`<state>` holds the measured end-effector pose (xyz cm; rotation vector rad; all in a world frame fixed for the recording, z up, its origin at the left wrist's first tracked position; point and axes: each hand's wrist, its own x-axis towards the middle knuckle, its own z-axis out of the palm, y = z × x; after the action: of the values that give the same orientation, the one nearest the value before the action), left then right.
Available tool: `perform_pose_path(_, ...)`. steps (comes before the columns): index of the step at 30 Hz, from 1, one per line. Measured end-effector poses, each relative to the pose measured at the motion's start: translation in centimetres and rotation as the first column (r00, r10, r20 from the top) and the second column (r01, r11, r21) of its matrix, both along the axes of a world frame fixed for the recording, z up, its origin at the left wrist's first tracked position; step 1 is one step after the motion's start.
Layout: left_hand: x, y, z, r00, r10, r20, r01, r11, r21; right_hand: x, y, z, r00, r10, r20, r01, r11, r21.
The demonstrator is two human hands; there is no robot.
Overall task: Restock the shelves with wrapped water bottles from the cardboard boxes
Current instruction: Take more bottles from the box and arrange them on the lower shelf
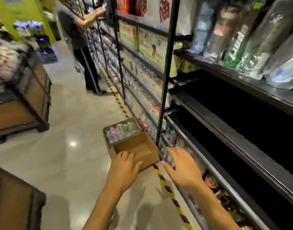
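Observation:
Two cardboard boxes stand on the floor beside the shelving. The nearer box (139,147) shows only its bare brown inside. The box behind it (121,130) holds several wrapped water bottles. My left hand (124,170) hovers over the near edge of the nearer box, fingers spread, holding nothing. My right hand (183,168) reaches out with straight fingers in front of the lowest shelf, also with nothing in it. Wrapped water bottles (245,35) stand on the upper shelf (241,80) at the right. The two shelves (233,130) below it look dark and bare.
A black upright post (165,80) of the shelving rises just behind the boxes. Yellow-black tape (167,188) runs along the floor by the shelf base. A person (81,40) stands further down the aisle at the shelves. Wooden display crates (26,103) stand at the left.

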<state>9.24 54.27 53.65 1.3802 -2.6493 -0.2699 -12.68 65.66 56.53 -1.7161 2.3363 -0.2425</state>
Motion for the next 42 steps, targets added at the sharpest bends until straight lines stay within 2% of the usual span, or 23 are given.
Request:
perform_pose_path(5, 3.8, -7.5, -1.6, 0.984, 0.173, -0.034, -0.17, 0.982, 0.077, 1.9, -10.2, -4.0, 0.996, 0.08, 0.028, -0.081, 0.996, 0.034)
perform_pose_path(9, 5.7, -13.9, -2.1, 0.971, 0.224, -0.08, -0.214, 0.969, 0.122, 3.3, -17.7, -5.3, 0.989, 0.13, 0.066, -0.133, 0.99, 0.038)
perform_pose_path(16, 5.4, -24.4, -3.7, 0.964, 0.264, -0.009, -0.254, 0.937, 0.238, 3.6, -30.3, -7.5, 0.969, 0.129, 0.209, -0.146, 0.987, 0.071)
perform_pose_path(19, 4.8, -29.4, -5.3, 0.965, 0.261, 0.017, -0.257, 0.935, 0.245, 2.4, -36.1, -9.5, 0.976, 0.154, 0.153, -0.171, 0.98, 0.1)
perform_pose_path(22, 3.8, -35.4, -6.7, 0.96, 0.271, 0.067, -0.279, 0.914, 0.296, 1.2, -42.6, -11.2, 0.967, 0.155, 0.2, -0.182, 0.976, 0.12)
perform_pose_path(24, 3.1, -39.7, -7.7, 0.951, 0.29, 0.111, -0.31, 0.897, 0.315, 0.5, -47.7, -12.2, 0.961, 0.175, 0.212, -0.216, 0.958, 0.188)
perform_pose_path(28, 1.8, -47.9, -9.1, 0.944, 0.301, 0.136, -0.33, 0.883, 0.335, -0.7, -56.0, -15.0, 0.969, 0.166, 0.183, -0.189, 0.975, 0.113)
perform_pose_path(34, 0.7, -60.1, -14.5, 0.933, 0.32, 0.165, -0.36, 0.817, 0.45, -2.3, -68.0, -17.7, 0.956, 0.215, 0.201, -0.267, 0.92, 0.287)
perform_pose_path(39, -0.5, -70.0, -22.1, 0.927, 0.324, 0.187, -0.371, 0.734, 0.569, -3.5, -76.6, -25.2, 0.95, 0.146, 0.275, -0.245, 0.896, 0.369)
perform_pose_path(42, -1.3, -75.2, -28.6, 0.92, 0.333, 0.208, -0.386, 0.669, 0.635, -4.1, -81.4, -31.2, 0.954, 0.009, 0.301, -0.156, 0.871, 0.466)
